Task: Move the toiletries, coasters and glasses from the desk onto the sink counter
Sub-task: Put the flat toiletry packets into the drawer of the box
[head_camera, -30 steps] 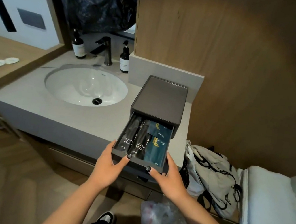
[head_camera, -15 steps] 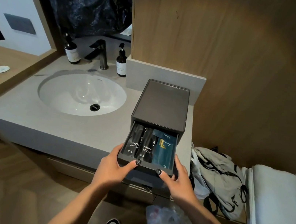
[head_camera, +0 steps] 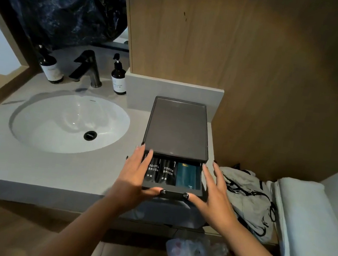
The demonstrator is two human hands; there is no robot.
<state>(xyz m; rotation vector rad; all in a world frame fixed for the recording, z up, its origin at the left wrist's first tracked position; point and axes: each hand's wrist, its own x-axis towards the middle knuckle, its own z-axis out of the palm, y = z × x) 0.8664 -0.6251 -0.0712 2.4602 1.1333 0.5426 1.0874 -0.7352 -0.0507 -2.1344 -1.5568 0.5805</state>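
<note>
Sink counter (head_camera: 48, 166): both hands' grips released beside drawer (head_camera: 173, 188) of "TOOTH BRUSH" packets (head_camera: 160, 173).

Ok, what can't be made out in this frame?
- Head view: desk, coasters and glasses lie outside the left edge.
- Back of the drawer is hidden under the box top.
- Small print on the teal packet is too small.
- Left hand covers the drawer's left wall; right hand the right.

A dark grey toiletry box (head_camera: 178, 127) sat on the grey worktop (head_camera: 37, 165) right of the basin, its drawer (head_camera: 173, 188) pulled partly open — two black toothbrush packets (head_camera: 160, 172) and a teal sachet (head_camera: 187, 175) lay flat inside
</note>
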